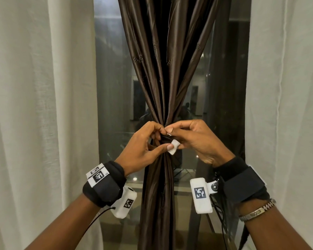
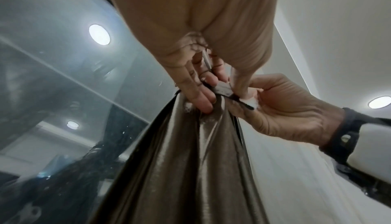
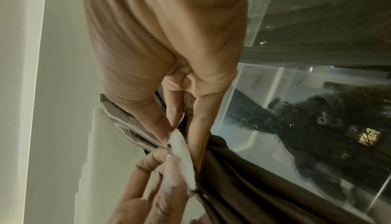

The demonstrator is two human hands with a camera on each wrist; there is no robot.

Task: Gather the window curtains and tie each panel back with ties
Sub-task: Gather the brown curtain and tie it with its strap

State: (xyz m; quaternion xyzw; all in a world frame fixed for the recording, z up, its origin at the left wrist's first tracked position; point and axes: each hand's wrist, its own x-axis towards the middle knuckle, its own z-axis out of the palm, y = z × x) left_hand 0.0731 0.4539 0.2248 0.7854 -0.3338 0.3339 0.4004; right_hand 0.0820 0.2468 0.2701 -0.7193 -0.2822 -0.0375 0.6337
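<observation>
The brown curtain [image 1: 163, 69] hung in front of the dark window glass [image 1: 112, 87], its folds drawn in to a narrow waist at the middle of the head view. A dark tie [image 2: 222, 88] circled that waist, ending in a white fuzzy tab [image 1: 174, 149]. The left hand [image 1: 143, 147] curled its grip round the bunched cloth and strap, thumb pressing on the tab, probably to keep the gather from spreading while the ends were joined. The right hand [image 1: 193, 139] pinched the tab from the other side, its grip closed on it, likely bringing it to the fastening patch. Pale sheer curtains [image 1: 40, 105] hung at either side, well apart from the hands. Nothing blocked the work, though the fingers hid the joint itself, so whether the tie was fastened could not be told.
</observation>
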